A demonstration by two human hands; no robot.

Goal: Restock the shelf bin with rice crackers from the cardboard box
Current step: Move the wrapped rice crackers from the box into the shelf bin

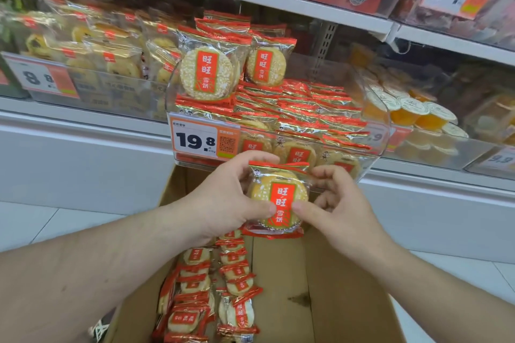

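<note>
Rice cracker packet (278, 200): light, brittle, slippery film. Left hand (225, 198) and right hand (337, 203) pinch its sides; avoid squeezing above cardboard box (334, 287).

Glossy, crinkled clear film with red-and-gold foil-like seams wraps the rice cracker packet (278, 200) pinched between a bare left hand (225, 198) and right hand (337, 203); the cracker inside looks rough and speckled. The shelf bin (373, 108) is clear hard plastic, smooth and shiny, its curved wall catching reflections (packets show straight through it). Below, the cardboard box (320, 287) is matt brown board, plain and slightly scuffed. The price tag (204, 138) reads as smooth printed paper or card behind a glossy cover. The shelf edge (83, 122) appears as smooth, pale painted metal, and the floor tiles (41, 223) have a soft sheen.
</note>
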